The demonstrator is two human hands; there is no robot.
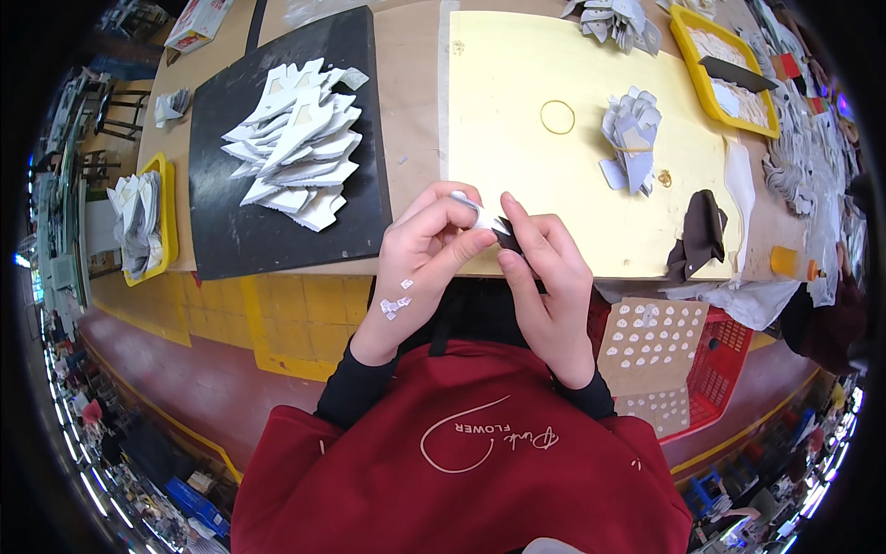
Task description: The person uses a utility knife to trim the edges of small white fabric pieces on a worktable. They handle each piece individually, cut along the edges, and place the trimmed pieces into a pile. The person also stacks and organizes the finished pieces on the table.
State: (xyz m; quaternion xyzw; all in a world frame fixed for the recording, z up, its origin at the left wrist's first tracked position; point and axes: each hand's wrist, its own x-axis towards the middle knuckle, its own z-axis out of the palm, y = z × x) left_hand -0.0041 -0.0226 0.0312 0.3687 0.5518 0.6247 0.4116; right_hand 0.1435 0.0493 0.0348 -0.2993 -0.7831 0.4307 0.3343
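Above the near edge of the table, both of my hands meet. My left hand [423,247] is closed, its thumb and curled fingers pinching a small white piece [484,219]. Against that piece, my right hand [551,286] pinches a small black piece [507,236] between thumb and fingers; its exact kind I cannot make out. Several tiny white labels [395,305] stick to the back of my left wrist. Left of my hands, a heap of white cut pieces [300,138] lies on a black board [217,212]. A pale yellow sheet [517,171] covers the tabletop ahead and to the right.
On the yellow sheet are a rubber band [557,117], a banded grey bundle [631,143] and dark scraps [699,231]. Yellow trays stand at the far right [773,127] and left [170,212]. Below the table's right side, a red crate [724,360] holds dotted cardboard [646,360].
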